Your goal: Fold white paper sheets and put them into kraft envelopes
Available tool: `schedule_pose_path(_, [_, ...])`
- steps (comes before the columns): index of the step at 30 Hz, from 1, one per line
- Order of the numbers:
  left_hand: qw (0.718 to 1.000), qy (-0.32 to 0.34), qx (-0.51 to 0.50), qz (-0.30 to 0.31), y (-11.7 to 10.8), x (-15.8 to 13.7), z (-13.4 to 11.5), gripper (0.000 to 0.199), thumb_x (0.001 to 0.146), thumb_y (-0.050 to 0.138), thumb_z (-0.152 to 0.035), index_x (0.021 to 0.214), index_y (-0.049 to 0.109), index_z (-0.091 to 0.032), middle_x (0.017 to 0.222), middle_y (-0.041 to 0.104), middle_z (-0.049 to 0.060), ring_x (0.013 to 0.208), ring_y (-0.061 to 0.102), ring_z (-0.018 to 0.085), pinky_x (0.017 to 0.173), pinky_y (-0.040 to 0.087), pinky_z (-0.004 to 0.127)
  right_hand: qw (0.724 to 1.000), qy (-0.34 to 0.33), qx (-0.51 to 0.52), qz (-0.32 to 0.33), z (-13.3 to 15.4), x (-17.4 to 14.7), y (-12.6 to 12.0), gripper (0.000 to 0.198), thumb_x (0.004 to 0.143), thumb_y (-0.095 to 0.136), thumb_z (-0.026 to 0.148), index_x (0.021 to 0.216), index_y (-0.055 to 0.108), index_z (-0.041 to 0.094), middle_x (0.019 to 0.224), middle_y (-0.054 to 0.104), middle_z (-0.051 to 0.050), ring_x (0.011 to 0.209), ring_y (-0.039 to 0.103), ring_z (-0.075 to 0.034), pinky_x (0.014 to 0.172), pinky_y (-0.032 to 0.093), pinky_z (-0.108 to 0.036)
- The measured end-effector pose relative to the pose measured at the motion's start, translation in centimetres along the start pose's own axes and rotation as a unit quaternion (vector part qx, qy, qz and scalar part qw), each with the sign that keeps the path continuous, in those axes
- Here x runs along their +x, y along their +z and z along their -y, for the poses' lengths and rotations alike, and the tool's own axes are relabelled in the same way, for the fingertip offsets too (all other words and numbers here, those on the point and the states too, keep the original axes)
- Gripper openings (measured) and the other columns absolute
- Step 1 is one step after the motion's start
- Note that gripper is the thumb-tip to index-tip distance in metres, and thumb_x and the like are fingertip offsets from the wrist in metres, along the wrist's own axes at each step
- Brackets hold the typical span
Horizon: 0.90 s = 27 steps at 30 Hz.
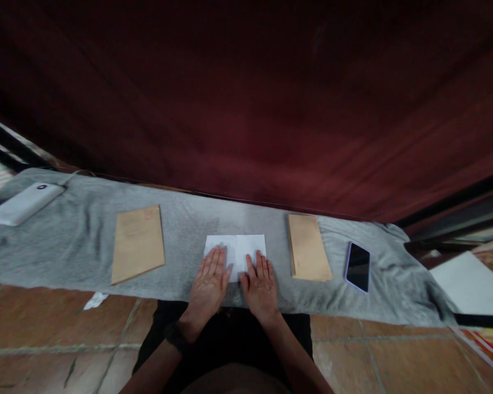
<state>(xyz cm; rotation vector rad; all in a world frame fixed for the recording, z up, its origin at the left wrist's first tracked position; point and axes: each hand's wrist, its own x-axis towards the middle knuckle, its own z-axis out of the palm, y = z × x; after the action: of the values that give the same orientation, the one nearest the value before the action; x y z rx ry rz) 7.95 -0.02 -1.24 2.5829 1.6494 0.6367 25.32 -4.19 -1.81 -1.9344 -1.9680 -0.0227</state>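
Note:
A sheet of white paper with a crease down its middle lies on the grey cloth in front of me. My left hand rests flat on its left half, fingers stretched out. On the right half lies my right hand, also flat with its fingers a little apart. Left of the paper is a brown envelope with a small red mark near its top corner. To the right sits a stack of brown envelopes, narrower, their edges slightly offset.
A phone in a pale purple case lies right of the stack. At the far left is a white device with a cable. The grey cloth covers a narrow surface against a dark red panel. White scrap lies on the tiled floor.

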Motion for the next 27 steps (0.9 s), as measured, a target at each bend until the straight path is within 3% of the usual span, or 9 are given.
schedule_pose_path(2, [0.998, 0.051, -0.011, 0.032, 0.4, -0.8, -1.9, 0.059, 0.104, 0.032, -0.034, 0.158, 0.029, -0.011, 0.161, 0.039, 0.014, 0.150, 0.033, 0.025, 0.121, 0.034, 0.045, 1.000, -0.002, -0.006, 0.004, -0.1, -0.1, 0.0, 0.052, 0.103, 0.051, 0.035, 0.152, 0.045, 0.020, 0.164, 0.027, -0.016, 0.151, 0.030, -0.030, 0.120, 0.029, -0.048])
schedule_pose_path(5, [0.996, 0.073, -0.005, 0.046, 1.0, -1.9, -3.2, 0.059, 0.104, 0.036, -0.040, 0.155, 0.036, -0.011, 0.158, 0.044, 0.013, 0.148, 0.037, 0.025, 0.121, 0.034, 0.045, 1.000, -0.010, -0.013, 0.009, -0.2, -0.1, 0.0, 0.051, 0.103, 0.050, 0.034, 0.153, 0.044, 0.020, 0.165, 0.026, -0.015, 0.151, 0.030, -0.029, 0.120, 0.029, -0.047])
schedule_pose_path(12, [0.999, 0.050, 0.020, 0.006, 0.4, -3.6, -0.4, 0.066, 0.102, 0.039, -0.048, 0.154, 0.037, -0.007, 0.156, 0.045, 0.019, 0.147, 0.039, 0.029, 0.120, 0.034, 0.047, 1.000, -0.009, -0.011, -0.007, -0.1, 0.0, 0.0, 0.053, 0.103, 0.050, 0.036, 0.152, 0.044, 0.019, 0.163, 0.030, -0.016, 0.149, 0.033, -0.030, 0.118, 0.032, -0.050])
schedule_pose_path(19, [0.998, -0.054, -0.006, -0.013, -1.1, -4.7, 2.7, 0.060, 0.102, 0.036, -0.044, 0.148, 0.045, -0.007, 0.148, 0.053, 0.023, 0.138, 0.050, 0.036, 0.111, 0.042, 0.052, 1.000, -0.008, -0.001, -0.021, -0.1, -0.1, 0.1, 0.052, 0.102, 0.051, 0.036, 0.151, 0.046, 0.018, 0.163, 0.030, -0.016, 0.149, 0.034, -0.030, 0.119, 0.031, -0.049])
schedule_pose_path(24, [0.984, -0.161, -0.078, 0.022, -2.6, -2.5, 3.3, 0.058, 0.097, 0.043, -0.043, 0.142, 0.050, -0.007, 0.120, 0.069, 0.021, 0.109, 0.066, 0.034, 0.096, 0.052, 0.049, 1.000, -0.011, 0.007, -0.026, -0.1, -0.1, 0.2, 0.052, 0.102, 0.052, 0.035, 0.151, 0.046, 0.018, 0.163, 0.031, -0.016, 0.149, 0.033, -0.030, 0.119, 0.032, -0.050])
schedule_pose_path(27, [0.958, -0.246, -0.140, 0.050, -3.3, -0.7, 3.2, 0.059, 0.090, 0.053, -0.044, 0.137, 0.053, -0.009, 0.104, 0.072, 0.016, 0.096, 0.069, 0.032, 0.089, 0.054, 0.047, 0.999, -0.011, 0.015, -0.035, -0.1, -0.1, 0.2, 0.053, 0.101, 0.053, 0.034, 0.152, 0.045, 0.019, 0.162, 0.032, -0.016, 0.149, 0.034, -0.031, 0.118, 0.033, -0.052])
